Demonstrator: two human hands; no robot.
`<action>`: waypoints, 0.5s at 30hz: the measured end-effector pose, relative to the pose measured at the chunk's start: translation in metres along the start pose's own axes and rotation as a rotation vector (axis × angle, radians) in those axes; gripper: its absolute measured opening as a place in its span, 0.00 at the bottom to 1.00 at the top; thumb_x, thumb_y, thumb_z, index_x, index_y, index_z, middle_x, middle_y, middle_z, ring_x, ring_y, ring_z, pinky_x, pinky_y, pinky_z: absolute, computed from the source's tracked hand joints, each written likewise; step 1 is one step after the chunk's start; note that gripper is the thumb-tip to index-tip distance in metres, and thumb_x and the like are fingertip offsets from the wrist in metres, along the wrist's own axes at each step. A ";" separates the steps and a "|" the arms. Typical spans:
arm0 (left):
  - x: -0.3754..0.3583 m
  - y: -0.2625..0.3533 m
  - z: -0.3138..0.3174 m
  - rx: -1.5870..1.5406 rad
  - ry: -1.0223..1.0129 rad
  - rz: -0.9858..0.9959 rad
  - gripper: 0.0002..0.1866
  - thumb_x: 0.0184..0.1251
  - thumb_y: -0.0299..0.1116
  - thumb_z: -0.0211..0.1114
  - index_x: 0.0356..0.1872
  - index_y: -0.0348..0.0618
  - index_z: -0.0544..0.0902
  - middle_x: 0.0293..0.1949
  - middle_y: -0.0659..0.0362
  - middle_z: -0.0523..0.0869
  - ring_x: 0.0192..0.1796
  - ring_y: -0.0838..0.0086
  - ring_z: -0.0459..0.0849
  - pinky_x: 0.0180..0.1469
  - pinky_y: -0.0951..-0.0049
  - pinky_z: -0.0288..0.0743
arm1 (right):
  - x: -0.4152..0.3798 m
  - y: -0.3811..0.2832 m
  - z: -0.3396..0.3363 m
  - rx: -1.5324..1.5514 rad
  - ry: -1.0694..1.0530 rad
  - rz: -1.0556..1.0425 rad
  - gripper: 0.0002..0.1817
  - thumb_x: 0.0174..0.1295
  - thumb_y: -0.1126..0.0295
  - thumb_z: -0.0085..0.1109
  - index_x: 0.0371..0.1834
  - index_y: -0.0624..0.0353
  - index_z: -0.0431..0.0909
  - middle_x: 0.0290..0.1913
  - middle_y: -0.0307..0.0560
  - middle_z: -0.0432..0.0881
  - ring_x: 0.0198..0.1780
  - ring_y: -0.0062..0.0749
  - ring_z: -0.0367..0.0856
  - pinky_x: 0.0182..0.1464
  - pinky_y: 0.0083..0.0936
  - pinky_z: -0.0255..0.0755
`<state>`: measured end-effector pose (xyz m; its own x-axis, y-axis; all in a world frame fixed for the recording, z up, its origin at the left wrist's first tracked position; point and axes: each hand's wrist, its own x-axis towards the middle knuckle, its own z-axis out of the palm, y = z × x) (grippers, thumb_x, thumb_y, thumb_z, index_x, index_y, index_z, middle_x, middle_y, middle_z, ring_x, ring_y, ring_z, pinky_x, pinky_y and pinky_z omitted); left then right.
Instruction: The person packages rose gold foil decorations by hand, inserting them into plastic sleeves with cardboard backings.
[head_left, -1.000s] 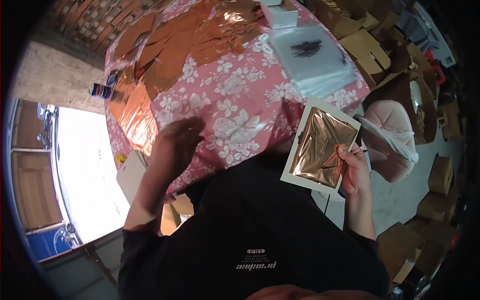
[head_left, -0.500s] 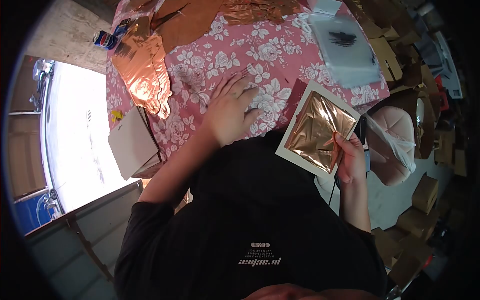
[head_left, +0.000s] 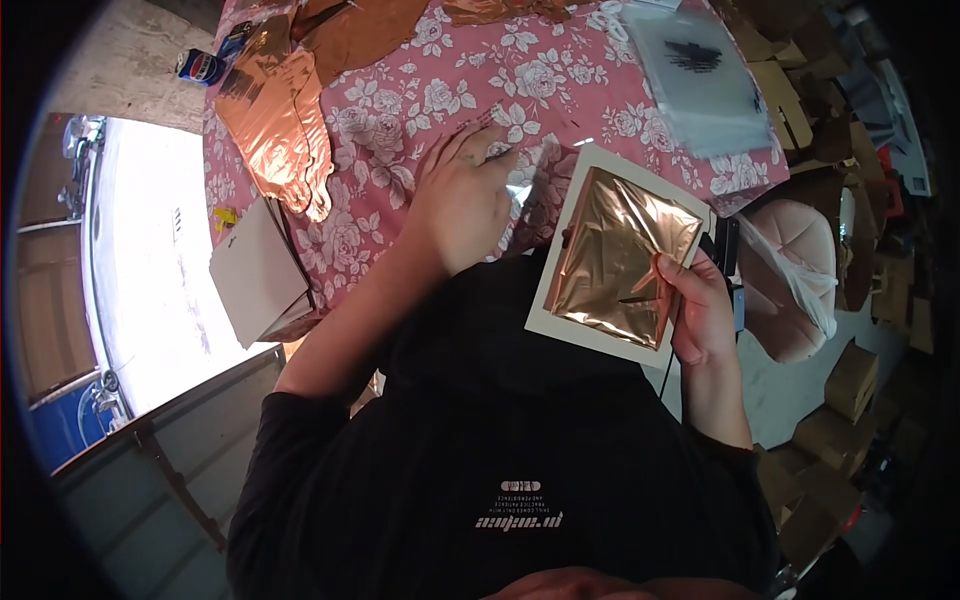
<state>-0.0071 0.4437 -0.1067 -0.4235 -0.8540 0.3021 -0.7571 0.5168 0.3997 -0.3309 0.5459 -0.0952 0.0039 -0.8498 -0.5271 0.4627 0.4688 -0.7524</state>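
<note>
My right hand [head_left: 705, 305] grips the lower right edge of a cream card [head_left: 545, 300], its thumb pressed on the front. A crinkled copper-gold foil sheet [head_left: 625, 260] covers most of that card, which tilts above my lap. At the table's near side, my left hand [head_left: 460, 200] has its fingers bent and seems to pinch a clear plastic film [head_left: 535, 190]. Bright glints show on this film, between the hand and the card; its outline is hard to make out. The left thumb is mostly hidden.
Copper foil sheets [head_left: 285, 130] lie across the far left of the floral tablecloth [head_left: 440, 95]. Clear plastic bags [head_left: 705, 100] are piled at the far right. Cream cards [head_left: 255, 275] stand at the left edge, near a blue can [head_left: 200, 67]. A padded stool [head_left: 790, 285] is at right.
The foil-covered card has shifted left toward my left hand and turned slightly. My left hand has gone from lying flat to bent fingers, with clear film now glinting beside it.
</note>
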 end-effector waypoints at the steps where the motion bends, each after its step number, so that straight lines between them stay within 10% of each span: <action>1: 0.000 0.001 0.001 -0.001 -0.001 0.001 0.19 0.72 0.29 0.67 0.61 0.36 0.90 0.70 0.42 0.84 0.74 0.43 0.80 0.78 0.48 0.71 | 0.002 0.001 -0.001 0.001 0.002 0.000 0.11 0.77 0.77 0.65 0.59 0.59 0.86 0.48 0.41 0.92 0.47 0.25 0.90 0.50 0.25 0.85; 7: -0.003 0.000 0.013 -0.011 0.063 -0.078 0.20 0.66 0.28 0.68 0.59 0.38 0.90 0.67 0.46 0.87 0.76 0.48 0.80 0.80 0.50 0.69 | 0.012 0.012 0.002 -0.119 -0.015 0.072 0.04 0.77 0.75 0.66 0.50 0.60 0.85 0.39 0.41 0.88 0.36 0.23 0.85 0.41 0.22 0.79; 15: 0.001 0.004 0.006 -0.137 0.131 -0.157 0.05 0.62 0.28 0.75 0.37 0.37 0.92 0.44 0.49 0.89 0.52 0.53 0.87 0.59 0.54 0.80 | 0.017 0.009 0.019 -0.125 0.010 0.097 0.03 0.77 0.75 0.66 0.48 0.60 0.84 0.36 0.38 0.87 0.29 0.17 0.79 0.37 0.18 0.75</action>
<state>-0.0137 0.4442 -0.1102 -0.2310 -0.9143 0.3327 -0.7305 0.3889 0.5614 -0.3094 0.5311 -0.1035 0.0345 -0.7967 -0.6034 0.3471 0.5757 -0.7404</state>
